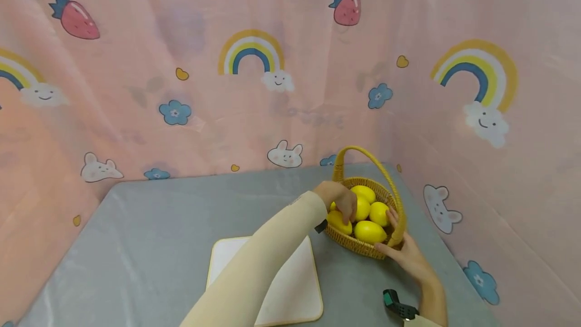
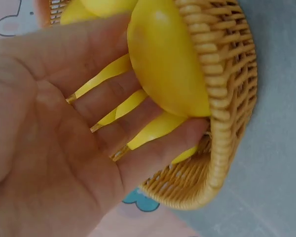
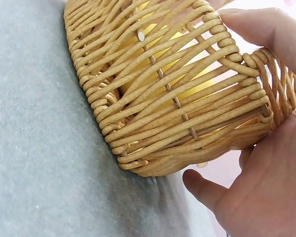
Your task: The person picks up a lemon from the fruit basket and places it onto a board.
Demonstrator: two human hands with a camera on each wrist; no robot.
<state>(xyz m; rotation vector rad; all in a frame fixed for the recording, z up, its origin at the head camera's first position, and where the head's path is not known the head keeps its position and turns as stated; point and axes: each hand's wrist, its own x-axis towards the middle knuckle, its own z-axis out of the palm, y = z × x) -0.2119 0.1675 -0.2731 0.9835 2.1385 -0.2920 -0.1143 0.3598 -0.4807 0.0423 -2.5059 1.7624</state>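
A yellow woven basket (image 1: 356, 246) with a tall arched handle stands at the table's right side, holding several lemons (image 1: 369, 232). My left hand (image 1: 340, 198) reaches down into it from the left. In the left wrist view, its fingers are nearly straight and spread, lying against a lemon (image 2: 167, 54) beside the woven rim; other lemons show through the gaps between them. At the basket's right end, my right hand (image 1: 410, 256) grips the rim near the handle's foot. Its fingers go over the edge, partly hidden behind the handle, and the thumb is at the front.
A white board (image 1: 290, 291) with a yellowish edge lies left of the basket, partly covered by my left sleeve. A grey cloth covers the table (image 1: 150, 246). Behind and to the right hangs a pink patterned curtain (image 1: 317, 85), close to the basket.
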